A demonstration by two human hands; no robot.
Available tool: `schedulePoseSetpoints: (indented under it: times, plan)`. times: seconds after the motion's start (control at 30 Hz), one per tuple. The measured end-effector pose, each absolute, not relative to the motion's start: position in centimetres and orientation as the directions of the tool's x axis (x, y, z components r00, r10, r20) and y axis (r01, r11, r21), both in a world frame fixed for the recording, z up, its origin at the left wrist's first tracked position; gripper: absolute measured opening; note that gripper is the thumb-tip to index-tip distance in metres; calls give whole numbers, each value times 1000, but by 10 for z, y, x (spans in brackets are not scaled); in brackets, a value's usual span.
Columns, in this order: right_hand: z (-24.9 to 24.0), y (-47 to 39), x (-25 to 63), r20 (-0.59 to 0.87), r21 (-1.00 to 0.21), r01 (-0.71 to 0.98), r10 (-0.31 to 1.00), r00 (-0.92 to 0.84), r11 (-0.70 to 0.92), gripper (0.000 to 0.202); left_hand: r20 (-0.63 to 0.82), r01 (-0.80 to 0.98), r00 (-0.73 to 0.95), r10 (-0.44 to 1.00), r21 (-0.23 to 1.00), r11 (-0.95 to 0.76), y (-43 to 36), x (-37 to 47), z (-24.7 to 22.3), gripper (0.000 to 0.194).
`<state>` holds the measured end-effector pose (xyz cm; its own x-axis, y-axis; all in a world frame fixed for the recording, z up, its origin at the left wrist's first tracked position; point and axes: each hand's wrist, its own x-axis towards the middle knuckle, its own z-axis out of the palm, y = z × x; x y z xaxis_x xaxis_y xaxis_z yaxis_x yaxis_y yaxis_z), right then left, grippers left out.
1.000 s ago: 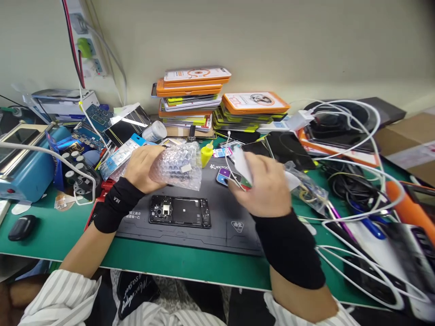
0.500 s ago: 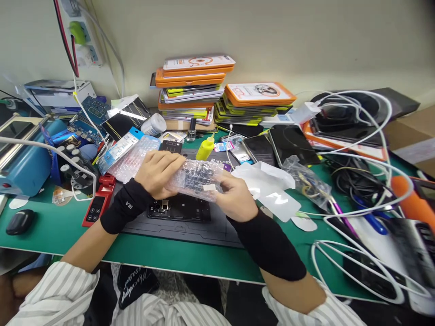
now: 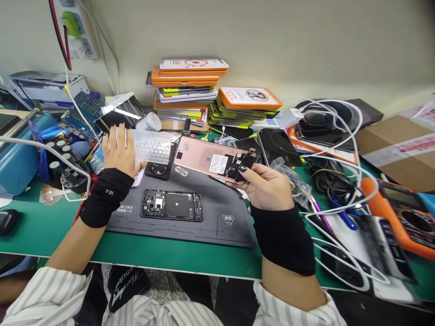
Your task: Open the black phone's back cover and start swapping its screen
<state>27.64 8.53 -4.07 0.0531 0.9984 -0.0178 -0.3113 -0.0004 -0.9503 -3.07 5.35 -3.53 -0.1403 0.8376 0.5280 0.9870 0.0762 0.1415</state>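
Note:
A phone screen (image 3: 207, 156) with a pinkish back, a white label and black flex parts is pinched at its right end by my right hand (image 3: 268, 181), thumb on top. It is tilted above the mat. On the left, my left hand (image 3: 118, 151) has its fingers stretched out and spread against a bubble wrap bag (image 3: 152, 146); its thumb is hidden. Between and below both hands, an opened phone body (image 3: 173, 206) lies on the dark grey work mat (image 3: 210, 233), its inside facing up. A black part with a round coil (image 3: 158, 170) sits at the mat's far edge.
Stacked orange and yellow cases (image 3: 190, 77) stand against the wall. White cables (image 3: 356, 136), a cardboard box (image 3: 390, 145) and an orange-framed meter (image 3: 408, 222) crowd the right. A blue machine (image 3: 23, 158) and circuit boards (image 3: 86, 111) are on the left.
The phone screen is out of the bubble wrap and in my right hand, which has moved right. My left hand has moved left with the bubble wrap. The phone body is now uncovered.

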Motion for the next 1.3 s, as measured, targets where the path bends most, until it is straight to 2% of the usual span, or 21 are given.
schedulePoseSetpoints:
  times: [0.1,0.17,0.2,0.27,0.33,0.4,0.47,0.57,0.77,0.9,0.97,1.03,1.17,1.3]
  plan:
    - [-43,85,273,-28,-945,-328,999,25,-19,50,576,960,-105,811,273,-70,47,-10,-33,75]
    - [-47,83,268,-44,-942,-333,999,-13,-45,50,616,866,-122,778,449,-219,40,7,-29,70]
    - [-49,82,265,-53,-942,-328,997,-49,-66,49,580,769,-171,797,584,-260,37,14,-28,72]
    - [-55,78,258,-66,-942,-317,989,-134,-106,47,348,456,-244,905,865,-210,32,25,-28,83]
    - [-61,75,253,-53,-942,-315,979,-198,-114,44,43,143,-181,982,990,-17,29,27,-33,86]
    - [-66,72,251,-21,-953,-290,972,-234,-91,38,-154,-7,-96,983,988,154,27,23,-39,77]
    - [-67,72,252,-15,-975,-208,959,-283,-76,36,-219,-45,-92,971,975,216,24,18,-46,71]
    - [-65,73,255,-73,-991,-75,925,-373,-108,39,-248,-73,-122,961,968,241,22,12,-51,72]
    - [-59,74,260,-171,-979,-12,860,-481,-201,44,-301,-129,-124,945,950,286,21,14,-49,72]
    - [-61,75,264,-163,-985,129,854,-494,-114,47,-275,-107,-134,952,959,262,20,13,-48,67]
    - [-64,76,266,-81,-980,199,876,-476,18,47,-259,-95,-150,954,964,247,19,11,-49,64]
    - [-66,76,266,61,-933,293,894,-445,210,44,-241,-74,-161,957,970,232,19,11,-50,63]
    - [-67,74,264,399,-692,485,843,-360,535,39,-223,-33,-179,958,975,221,18,13,-51,69]
    - [-64,72,263,603,-491,498,691,-398,715,36,-223,-32,-191,956,975,221,20,15,-54,70]
